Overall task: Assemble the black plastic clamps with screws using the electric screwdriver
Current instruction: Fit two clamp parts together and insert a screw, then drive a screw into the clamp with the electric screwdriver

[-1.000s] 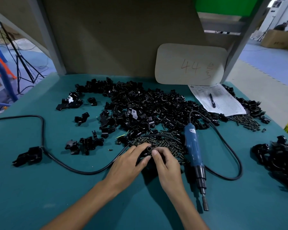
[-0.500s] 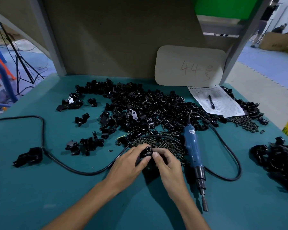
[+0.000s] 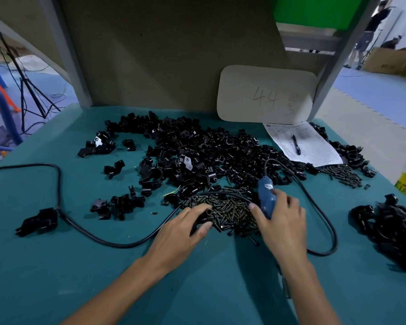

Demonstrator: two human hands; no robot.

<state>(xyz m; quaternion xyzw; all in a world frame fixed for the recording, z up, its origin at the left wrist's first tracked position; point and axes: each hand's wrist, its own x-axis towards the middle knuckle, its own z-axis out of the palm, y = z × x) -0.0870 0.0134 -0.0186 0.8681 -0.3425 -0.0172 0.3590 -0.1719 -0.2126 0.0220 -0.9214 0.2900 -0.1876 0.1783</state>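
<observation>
Clamp (image 3: 206, 215), glossy black plastic with a round bore, sits pinched in the left hand (image 3: 181, 231) on the teal table (image 3: 56, 277), beside dull brassy screws (image 3: 230, 207). The right hand (image 3: 283, 222) wraps the blue electric screwdriver (image 3: 265, 195); its black cable (image 3: 325, 254) loops alongside.

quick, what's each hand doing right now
Left hand: holding a small black plastic clamp.
Right hand: gripping the blue electric screwdriver, which lies on the table.
</observation>
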